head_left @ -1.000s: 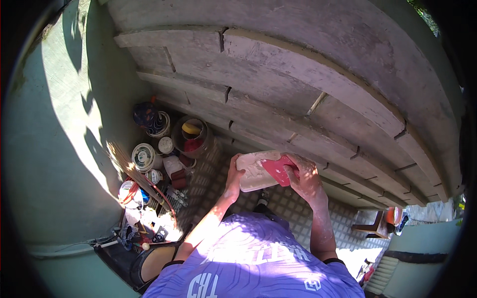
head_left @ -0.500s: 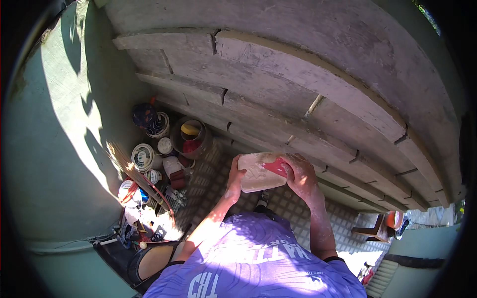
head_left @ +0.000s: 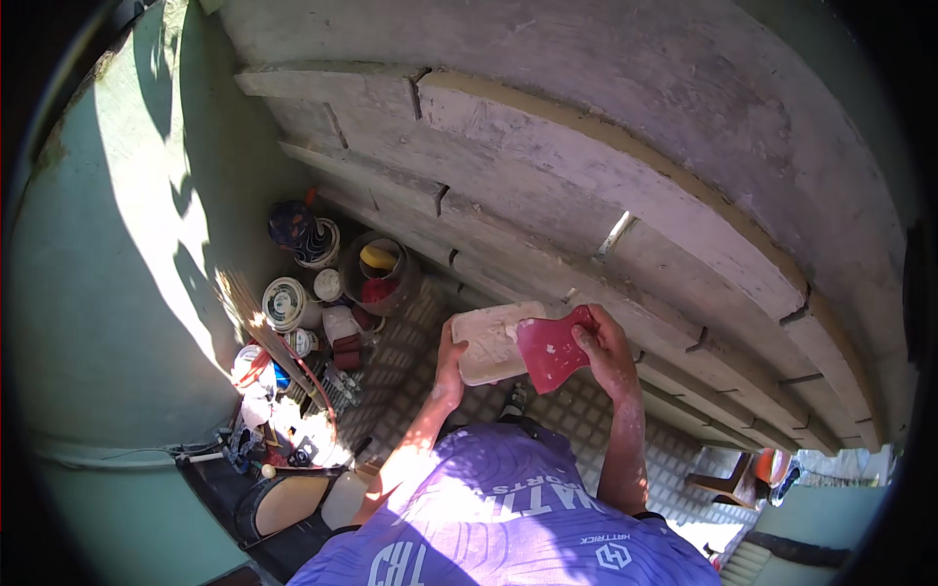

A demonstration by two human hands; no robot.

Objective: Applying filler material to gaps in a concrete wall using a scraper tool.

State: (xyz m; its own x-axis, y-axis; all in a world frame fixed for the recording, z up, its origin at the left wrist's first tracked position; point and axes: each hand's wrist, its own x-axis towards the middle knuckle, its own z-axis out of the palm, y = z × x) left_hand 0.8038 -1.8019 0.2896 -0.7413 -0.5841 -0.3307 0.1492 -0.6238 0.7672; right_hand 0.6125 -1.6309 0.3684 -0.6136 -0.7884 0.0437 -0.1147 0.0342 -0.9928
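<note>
The red scraper [head_left: 552, 354] looks like smooth plastic, its surface flecked with white. The shallow tray [head_left: 494, 380] seems plastic too, coated inside with matt, unevenly smeared pale paste [head_left: 489, 339]. The ledged wall [head_left: 557, 176] looks dull, rough and cement-like; the green wall [head_left: 83, 303], smoother matt paint. The purple shirt [head_left: 489, 469] is soft cloth, the stick bundle [head_left: 241, 305] dry and fibrous.

Worn on the head, as the left of two side-by-side fisheyes. Set upright, unmirrored. Looks steeply down and forward over shirt [head_left: 479, 518] and forearms [head_left: 622, 449]. Catches left hand [head_left: 447, 371] and right hand [head_left: 608, 354] from near above, just below mid-picture. Looks farther down to floor [head_left: 674, 454] and, left of centre, to buckets [head_left: 284, 305]. Spreads wide enough to take in green wall [head_left: 78, 293] at far left and grey ledges [head_left: 606, 166] across the top. Bends straight edges toward a dark round rim.
</note>
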